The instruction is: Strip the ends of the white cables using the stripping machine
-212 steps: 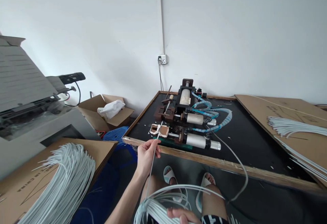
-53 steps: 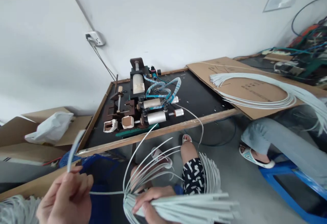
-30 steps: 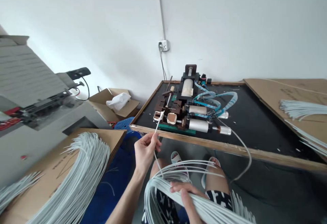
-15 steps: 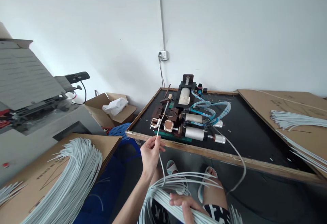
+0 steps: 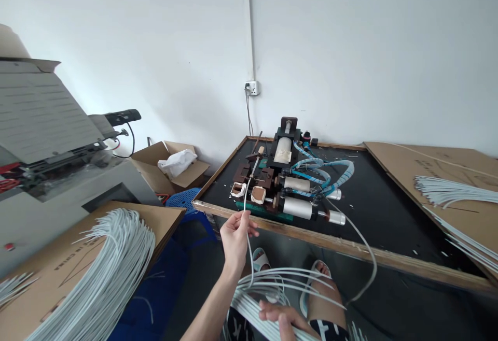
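Note:
Pinched between the thumb and fingers of my left hand (image 5: pixel 235 235) is a single thin white cable (image 5: pixel 250 255). Its upper end runs forward between the padded jaws of a pneumatic machine (image 5: pixel 268 178) at the table's front left corner. Below, that cable curves back to a bundle of white cables (image 5: pixel 254 307) lying across my lap. My right hand (image 5: pixel 282 316) is closed over this bundle, thumb toward me; part of its grip is out of sight. Small white blocks (image 5: pixel 258 195) sit at the machine's front.
A wood-edged black table (image 5: pixel 381 216) holds the machine, its blue hoses and white scraps. Cardboard (image 5: pixel 436 159) with more cables lies at right. A large cable bundle (image 5: pixel 112 263) rests on cardboard at left, beside a grey machine (image 5: pixel 42 118). An open box (image 5: pixel 153 162) and blue stool (image 5: pixel 184 198) stand behind.
The whole view has shifted slightly, moving the machine and my left hand a little right and down in the picture. Both hands keep their hold on the cables.

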The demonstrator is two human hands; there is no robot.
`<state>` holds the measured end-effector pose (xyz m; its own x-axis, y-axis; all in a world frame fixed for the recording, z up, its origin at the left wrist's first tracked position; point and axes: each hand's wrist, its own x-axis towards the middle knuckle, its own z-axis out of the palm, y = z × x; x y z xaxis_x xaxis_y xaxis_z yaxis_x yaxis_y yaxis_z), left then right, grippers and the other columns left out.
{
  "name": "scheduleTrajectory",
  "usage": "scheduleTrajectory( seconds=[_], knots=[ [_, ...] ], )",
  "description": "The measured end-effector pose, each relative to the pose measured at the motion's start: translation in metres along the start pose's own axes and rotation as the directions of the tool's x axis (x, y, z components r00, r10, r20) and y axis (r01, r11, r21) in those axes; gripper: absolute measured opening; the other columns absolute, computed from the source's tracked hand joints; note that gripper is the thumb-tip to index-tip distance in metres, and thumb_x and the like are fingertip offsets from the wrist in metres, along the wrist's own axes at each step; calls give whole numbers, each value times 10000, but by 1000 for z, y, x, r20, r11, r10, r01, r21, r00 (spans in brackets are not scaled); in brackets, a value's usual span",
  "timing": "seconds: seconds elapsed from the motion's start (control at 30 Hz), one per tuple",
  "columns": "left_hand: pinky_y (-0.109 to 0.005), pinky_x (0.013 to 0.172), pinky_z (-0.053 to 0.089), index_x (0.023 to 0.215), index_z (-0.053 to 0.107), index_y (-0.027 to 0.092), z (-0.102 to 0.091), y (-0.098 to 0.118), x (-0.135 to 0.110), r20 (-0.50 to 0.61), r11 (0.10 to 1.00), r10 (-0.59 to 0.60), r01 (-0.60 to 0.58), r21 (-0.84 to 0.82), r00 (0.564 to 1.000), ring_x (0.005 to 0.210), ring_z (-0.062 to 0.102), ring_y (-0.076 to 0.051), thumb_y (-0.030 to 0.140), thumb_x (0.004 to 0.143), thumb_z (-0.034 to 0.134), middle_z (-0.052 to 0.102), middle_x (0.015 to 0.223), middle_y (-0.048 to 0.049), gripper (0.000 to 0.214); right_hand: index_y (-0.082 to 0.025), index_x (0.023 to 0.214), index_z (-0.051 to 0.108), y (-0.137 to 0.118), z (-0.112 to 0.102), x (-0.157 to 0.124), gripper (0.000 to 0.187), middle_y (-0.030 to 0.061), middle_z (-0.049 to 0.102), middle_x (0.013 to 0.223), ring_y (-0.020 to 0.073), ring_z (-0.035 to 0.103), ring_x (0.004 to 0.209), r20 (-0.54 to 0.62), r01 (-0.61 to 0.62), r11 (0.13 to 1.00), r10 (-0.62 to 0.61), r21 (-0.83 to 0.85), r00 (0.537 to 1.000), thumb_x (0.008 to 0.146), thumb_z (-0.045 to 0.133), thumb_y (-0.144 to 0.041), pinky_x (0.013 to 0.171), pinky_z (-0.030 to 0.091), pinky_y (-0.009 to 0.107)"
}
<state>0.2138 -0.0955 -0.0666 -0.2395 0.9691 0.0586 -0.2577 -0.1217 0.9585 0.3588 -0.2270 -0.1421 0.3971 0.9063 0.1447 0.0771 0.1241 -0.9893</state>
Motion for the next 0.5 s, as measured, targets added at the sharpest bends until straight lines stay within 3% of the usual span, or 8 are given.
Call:
scheduleTrajectory(
  seconds=[0.13, 0.27, 0.37, 0.5],
  knots=[
    [-166, 436, 430, 740, 674, 140, 4, -1, -2, -4, 996, -46, 46, -79, 999, 389, 572, -78, 421, 762, 826, 693, 557, 12, 320, -267, 875, 705, 30, -22, 39, 285, 21, 736, 943, 181, 687, 856, -32, 1, 999, -3, -45, 999, 957, 617, -526, 753, 586, 318],
    [-162, 427, 427, 718, 667, 139, 7, 2, -4, 14, 991, -81, 82, -110, 997, 380, 562, -74, 415, 738, 839, 690, 549, 10, 326, -267, 825, 695, 34, -28, 44, 315, 11, 724, 855, 169, 676, 787, -33, -4, 999, 2, -48, 999, 944, 624, -549, 711, 576, 307],
    [-165, 404, 416, 715, 669, 139, 9, 4, -3, 35, 990, -87, 90, -113, 996, 352, 534, -72, 425, 719, 842, 687, 533, 7, 334, -267, 831, 699, 18, -16, 30, 315, 14, 736, 876, 158, 683, 787, -5, -7, 1000, 7, -14, 1000, 966, 601, -534, 717, 577, 296],
    [-167, 386, 405, 706, 669, 142, 8, 8, -3, 33, 990, -84, 87, -110, 996, 334, 519, -73, 430, 692, 846, 670, 507, 14, 338, -220, 828, 716, -18, 17, -18, 370, 10, 751, 817, 167, 715, 783, 75, -3, 998, -2, 60, 997, 965, 599, -543, 765, 610, 344]
  ],
)
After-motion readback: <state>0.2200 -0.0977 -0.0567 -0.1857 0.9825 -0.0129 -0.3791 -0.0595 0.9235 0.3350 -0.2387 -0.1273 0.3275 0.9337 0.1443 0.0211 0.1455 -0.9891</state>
